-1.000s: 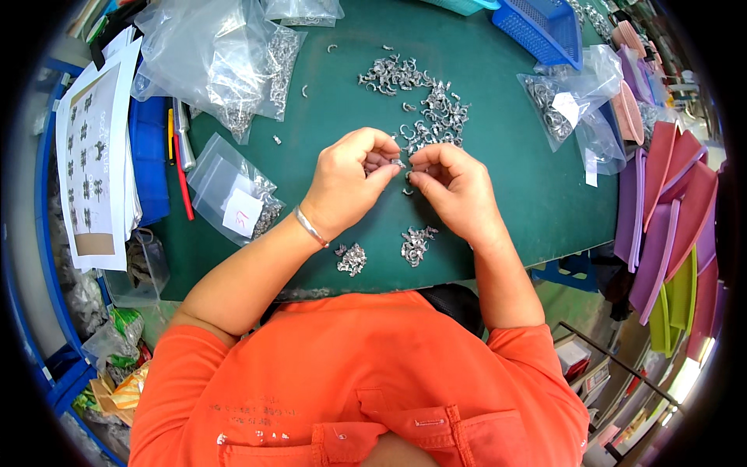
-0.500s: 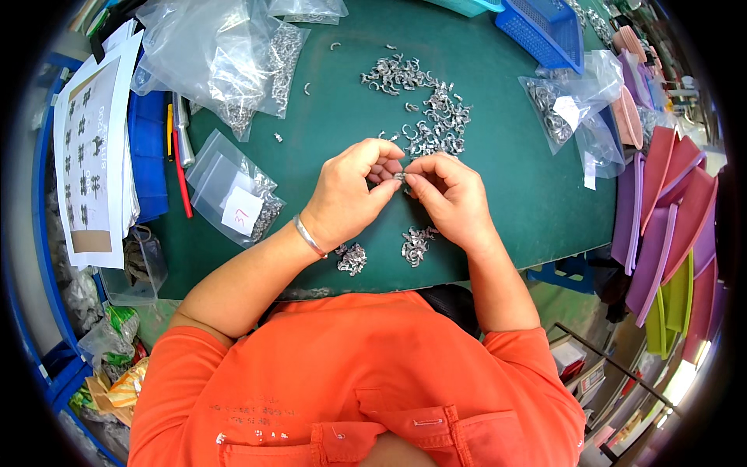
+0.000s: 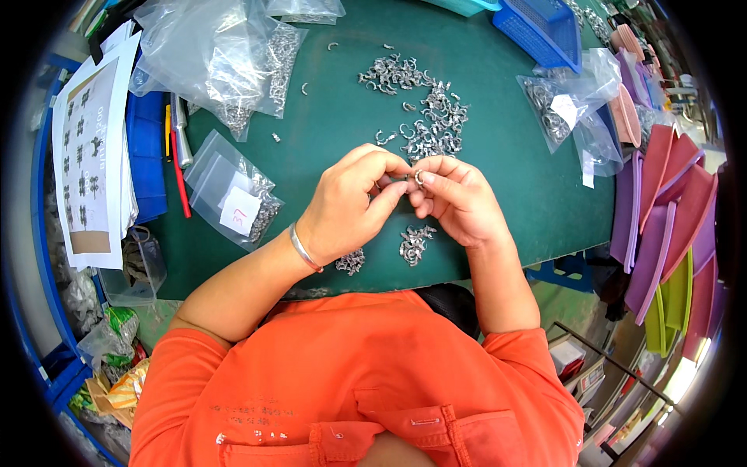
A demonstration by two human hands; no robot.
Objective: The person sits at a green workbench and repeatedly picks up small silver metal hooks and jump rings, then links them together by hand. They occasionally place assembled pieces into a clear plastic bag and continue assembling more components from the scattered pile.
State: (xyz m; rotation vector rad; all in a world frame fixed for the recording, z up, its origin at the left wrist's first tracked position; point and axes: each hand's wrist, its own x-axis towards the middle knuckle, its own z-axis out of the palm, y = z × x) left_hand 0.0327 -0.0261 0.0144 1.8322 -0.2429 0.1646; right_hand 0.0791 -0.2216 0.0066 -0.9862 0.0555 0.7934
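My left hand (image 3: 354, 196) and my right hand (image 3: 461, 196) meet over the green tabletop (image 3: 537, 194). Between the right thumb and forefinger is a small curved silver metal piece (image 3: 420, 178). The left thumb and forefinger pinch together against its left side; what lies in that pinch is mostly hidden by the fingertips. Beyond the hands spreads a loose pile of similar C-shaped metal pieces (image 3: 436, 128). Nearer to me lie two small heaps: one metal heap (image 3: 416, 244) below my right hand, another metal heap (image 3: 351, 262) beside my left wrist.
Clear plastic bags of metal parts (image 3: 233, 198) lie at left, below a larger bag (image 3: 210, 54). A red pen (image 3: 180, 175) and printed sheets (image 3: 89, 156) are at the left edge. At right are a blue basket (image 3: 541, 35), another bag (image 3: 556, 109) and stacked coloured trays (image 3: 669, 226).
My right hand has turned, its fingers curling under, and the curved metal piece now shows at its fingertips. The left hand has shifted slightly, staying close against the right.
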